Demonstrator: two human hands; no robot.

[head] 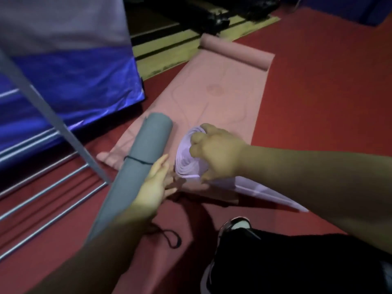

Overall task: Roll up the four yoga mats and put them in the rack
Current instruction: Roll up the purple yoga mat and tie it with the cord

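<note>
On the near end of the flat pink yoga mat (212,98) (far end curled) lie a tied grey rolled mat (146,145) at left and a loose lilac mat roll (185,160), its axis trailing right. The right hand (218,151) clamps the lilac coil's end; the flat left hand (154,183) rests between the rolls.

The left hand (154,187) and right hand (216,153) are bare, and both forearms (307,177) run uncovered right to the edges of the view. At the lower right a leg wears plain black cloth trousers (307,264), the hem falling over a black low sneaker (234,227) with a whitish toe cap and a pale sole rim. A blurred whitish strip (206,279) beside the trouser leg at the bottom edge is too smeared to identify.
</note>
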